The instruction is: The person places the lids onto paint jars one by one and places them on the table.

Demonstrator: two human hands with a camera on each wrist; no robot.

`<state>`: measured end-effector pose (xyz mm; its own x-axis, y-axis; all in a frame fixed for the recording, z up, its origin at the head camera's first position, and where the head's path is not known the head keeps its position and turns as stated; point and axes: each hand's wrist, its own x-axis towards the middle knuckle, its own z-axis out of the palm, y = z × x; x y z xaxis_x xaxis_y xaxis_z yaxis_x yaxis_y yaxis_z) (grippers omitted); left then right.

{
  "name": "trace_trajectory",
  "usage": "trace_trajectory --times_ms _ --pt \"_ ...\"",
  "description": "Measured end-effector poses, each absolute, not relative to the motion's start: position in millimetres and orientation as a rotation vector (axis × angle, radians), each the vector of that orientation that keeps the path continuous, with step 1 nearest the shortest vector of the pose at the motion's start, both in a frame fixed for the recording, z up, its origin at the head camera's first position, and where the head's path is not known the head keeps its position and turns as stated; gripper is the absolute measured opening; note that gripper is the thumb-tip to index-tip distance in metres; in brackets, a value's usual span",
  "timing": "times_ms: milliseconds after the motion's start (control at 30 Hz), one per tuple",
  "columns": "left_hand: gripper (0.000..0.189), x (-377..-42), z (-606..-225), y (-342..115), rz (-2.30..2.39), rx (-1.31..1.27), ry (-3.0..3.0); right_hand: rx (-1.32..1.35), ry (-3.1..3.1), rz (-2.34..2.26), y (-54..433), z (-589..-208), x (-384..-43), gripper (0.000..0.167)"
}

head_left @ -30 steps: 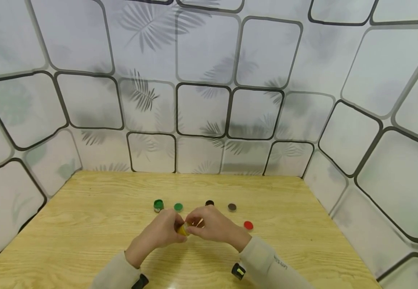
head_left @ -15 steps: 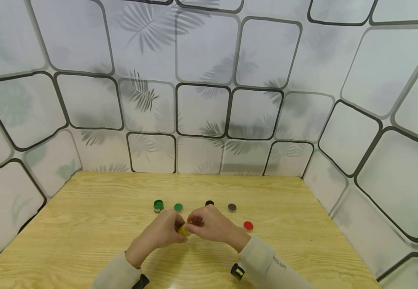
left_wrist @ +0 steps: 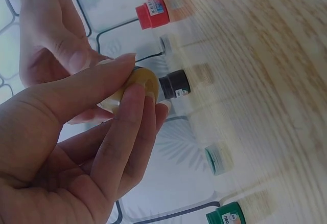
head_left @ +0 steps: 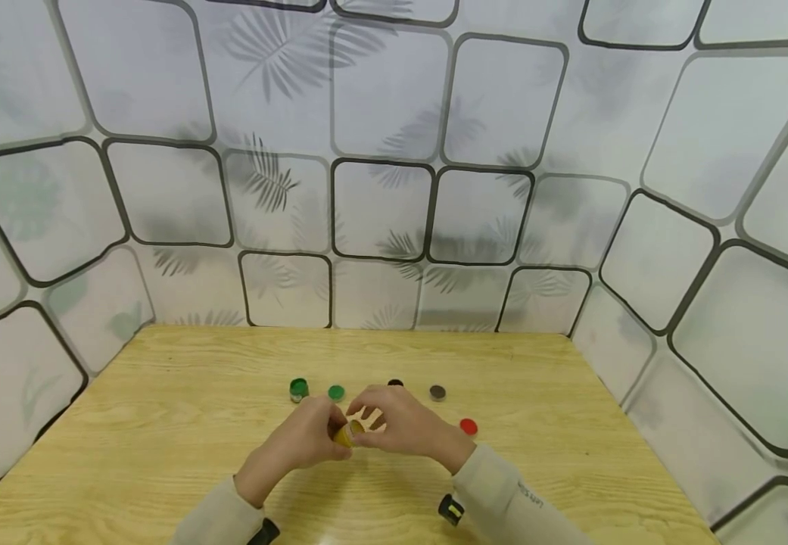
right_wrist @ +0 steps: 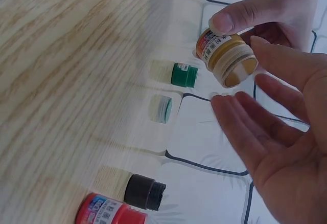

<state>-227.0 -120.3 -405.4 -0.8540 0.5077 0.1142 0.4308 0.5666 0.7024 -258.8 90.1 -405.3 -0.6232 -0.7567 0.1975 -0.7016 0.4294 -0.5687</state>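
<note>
A yellow cylindrical jar [right_wrist: 220, 55], labelled and pale-rimmed, is tilting above the wooden table [head_left: 196, 424], pinched by the left hand [head_left: 308, 433]; the right hand [head_left: 403, 425] is curving parted fingers about its rim, gripping nothing. One green jar [head_left: 299, 390], one black jar [left_wrist: 175, 84], one red jar [left_wrist: 153, 14] and three round lids [head_left: 437, 393] are resting well inside both side edges.

Ylw jar [right_wrist: 219, 54], lid [right_wrist: 236, 69] on, tilted in L grip [head_left: 307, 433].

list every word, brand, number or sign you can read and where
Yellow jar: characters, too blurred to quote.
Green jar: possibly "neo", blurred.
Black jar: too small to read.
Red jar: too blurred to read.
Right sleeve: lettering, too blurred to read.
</note>
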Motion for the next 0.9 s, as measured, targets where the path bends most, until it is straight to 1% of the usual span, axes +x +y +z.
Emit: trace_trajectory --times_ms 233,367,533,900 --pt "0.015 -226.9 -404.8 -121.5 1.156 0.806 2.700 -1.518 2.559 -0.940 90.4 -407.3 -258.4 0.024" --pt "0.014 -227.0 -404.1 -120.8 1.147 0.804 2.699 -1.558 2.556 -0.932 90.6 -407.8 -259.0 0.024" --pt "0.013 -226.7 -403.3 -120.3 1.152 0.804 2.686 -1.551 2.551 -0.910 91.2 -406.9 -259.3 0.022" --pt "0.012 -227.4 -402.8 -118.5 1.152 0.812 2.681 -1.420 2.558 -0.896 91.0 -405.5 -259.9 0.018"
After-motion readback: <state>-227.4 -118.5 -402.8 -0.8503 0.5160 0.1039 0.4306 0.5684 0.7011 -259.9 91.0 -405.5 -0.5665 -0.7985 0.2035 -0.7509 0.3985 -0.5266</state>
